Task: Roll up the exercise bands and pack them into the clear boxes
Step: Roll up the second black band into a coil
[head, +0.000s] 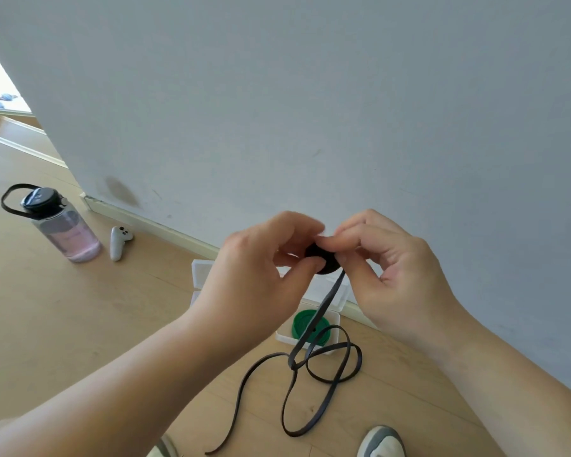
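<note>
Rolling: left hand (261, 258) and right hand (393, 268) both pinch a small coil of black band (325, 260) in the air, fingers curled round it.
Loose end: hangs from the coil and loops over the wooden floor (80, 324).
Clear boxes: on the floor beside the wall (310, 110), under the hands; the nearer clear box (281, 337) holds a rolled green band (302, 323).
Far left: water bottle (65, 225) and white controller (119, 240) on the floor.

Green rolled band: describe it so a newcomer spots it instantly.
Follow the grey wall down to the clear plastic boxes by its baseboard. The green coiled band lies in the nearest box, the only green thing there, a thin black band crossing in front.
</note>
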